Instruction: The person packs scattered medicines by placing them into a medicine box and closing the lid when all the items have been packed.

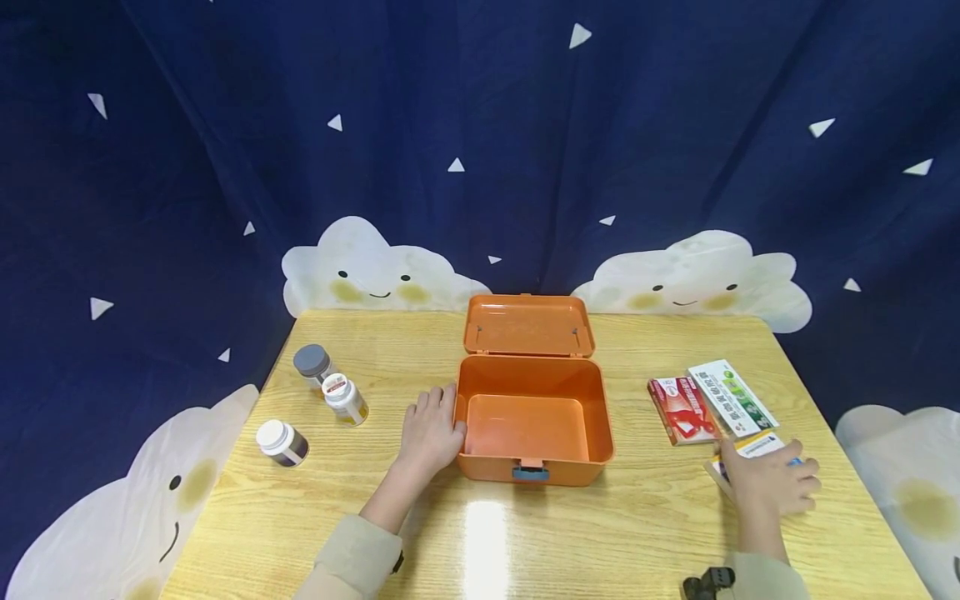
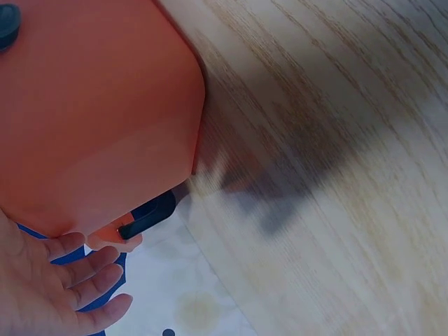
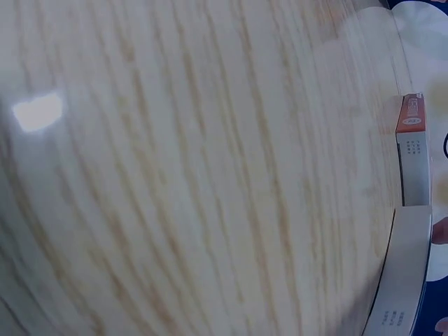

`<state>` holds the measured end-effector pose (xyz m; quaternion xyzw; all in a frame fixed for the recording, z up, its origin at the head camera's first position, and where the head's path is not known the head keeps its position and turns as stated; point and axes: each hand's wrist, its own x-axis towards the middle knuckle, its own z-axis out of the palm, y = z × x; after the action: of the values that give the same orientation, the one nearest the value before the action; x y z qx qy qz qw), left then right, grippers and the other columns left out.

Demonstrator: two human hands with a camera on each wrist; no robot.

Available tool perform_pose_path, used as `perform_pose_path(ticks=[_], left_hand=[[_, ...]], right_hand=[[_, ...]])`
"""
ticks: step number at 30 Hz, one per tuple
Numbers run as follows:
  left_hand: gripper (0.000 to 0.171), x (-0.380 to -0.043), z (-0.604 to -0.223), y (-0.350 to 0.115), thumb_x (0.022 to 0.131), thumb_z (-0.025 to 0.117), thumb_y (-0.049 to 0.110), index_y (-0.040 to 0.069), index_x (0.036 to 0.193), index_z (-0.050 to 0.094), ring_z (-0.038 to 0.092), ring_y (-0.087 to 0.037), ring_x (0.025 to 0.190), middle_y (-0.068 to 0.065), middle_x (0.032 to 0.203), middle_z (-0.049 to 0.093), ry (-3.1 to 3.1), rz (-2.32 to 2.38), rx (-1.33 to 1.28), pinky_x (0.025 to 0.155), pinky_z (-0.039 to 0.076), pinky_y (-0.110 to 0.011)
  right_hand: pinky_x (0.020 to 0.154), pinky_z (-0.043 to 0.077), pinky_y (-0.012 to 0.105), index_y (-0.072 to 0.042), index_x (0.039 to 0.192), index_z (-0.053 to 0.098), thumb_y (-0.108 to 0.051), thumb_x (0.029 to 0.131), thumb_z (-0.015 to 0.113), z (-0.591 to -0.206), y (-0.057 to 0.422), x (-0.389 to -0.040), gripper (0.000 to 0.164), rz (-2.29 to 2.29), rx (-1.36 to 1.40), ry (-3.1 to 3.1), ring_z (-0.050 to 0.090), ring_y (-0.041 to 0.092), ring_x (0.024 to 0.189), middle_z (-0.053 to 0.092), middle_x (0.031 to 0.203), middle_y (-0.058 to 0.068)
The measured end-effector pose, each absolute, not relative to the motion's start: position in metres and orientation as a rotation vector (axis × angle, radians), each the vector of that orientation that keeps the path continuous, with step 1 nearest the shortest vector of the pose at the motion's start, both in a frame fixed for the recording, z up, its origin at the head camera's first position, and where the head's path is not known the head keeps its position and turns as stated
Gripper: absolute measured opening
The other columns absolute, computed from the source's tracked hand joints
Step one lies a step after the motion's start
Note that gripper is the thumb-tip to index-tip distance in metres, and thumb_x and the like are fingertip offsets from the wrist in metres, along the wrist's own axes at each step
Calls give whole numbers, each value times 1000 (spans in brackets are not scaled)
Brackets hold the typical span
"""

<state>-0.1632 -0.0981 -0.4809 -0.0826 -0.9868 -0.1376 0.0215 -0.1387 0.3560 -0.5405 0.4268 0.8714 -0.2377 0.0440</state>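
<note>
An orange storage box (image 1: 534, 475) stands on the table with its lid (image 1: 528, 325) swung back, and its inside is bare. My left hand (image 1: 431, 429) rests against its left wall, fingers near the rim; in the left wrist view the loose fingers (image 2: 91, 269) show beside the orange wall. At the right, my right hand (image 1: 772, 483) reaches over a yellow, white and blue medicine carton (image 1: 759, 444), with thumb and fingers spread and part of the carton hidden beneath. Beyond it lie a red carton (image 1: 684, 410) and a white-and-green carton (image 1: 733, 397).
To the left stand a grey-capped bottle (image 1: 312, 362), a white bottle with a red-marked cap (image 1: 345, 400) and a dark-labelled white-capped bottle (image 1: 282, 442). A blue latch (image 1: 530, 473) sits on the orange box's front. Behind the wooden table (image 1: 600, 533) hangs a dark blue curtain (image 1: 525, 125).
</note>
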Motion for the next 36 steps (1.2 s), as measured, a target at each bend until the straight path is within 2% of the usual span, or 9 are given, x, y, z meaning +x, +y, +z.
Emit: perform_pose_path(ticks=[8,12,18,27,36], left_hand=[[51,-163,-482,-99,82,51,24,6,130,42,44,-30,103,-12,113,50,-3049,-430,-256,82,37,-45],[52,-163,-481,-99,83,50,25,6,131,42,44,-30,104,-12,114,49,-3056,-439,-258,82,37,-45],[51,-163,-483,-99,84,49,24,6,131,41,43,-29,105,-12,115,49,-3062,-444,-253,83,37,-45],[52,-162,-484,-99,84,50,24,6,131,41,44,-29,104,-12,115,48,-3061,-453,-251,81,37,-44],[52,-163,-483,-98,84,51,24,6,132,41,44,-29,103,-12,115,48,-3060,-474,-241,80,37,-44]], right_hand=[[93,16,67,10,135,-23,-67,75,43,-538,355,-139,117,-740,1363,2511,2,59,123,-13,134,43],[97,16,65,11,132,-28,-67,77,42,-534,353,-138,118,-771,1381,2462,1,58,125,-18,134,44],[93,24,61,14,131,-26,-66,77,42,-532,351,-137,119,-787,1397,2444,11,57,120,-11,132,47],[87,29,58,20,130,-20,-63,78,43,-531,352,-134,117,-797,1380,2473,13,56,117,-8,130,48],[89,29,57,21,129,-20,-60,79,43,-525,352,-132,114,-806,1366,2445,12,56,117,-8,129,48]])
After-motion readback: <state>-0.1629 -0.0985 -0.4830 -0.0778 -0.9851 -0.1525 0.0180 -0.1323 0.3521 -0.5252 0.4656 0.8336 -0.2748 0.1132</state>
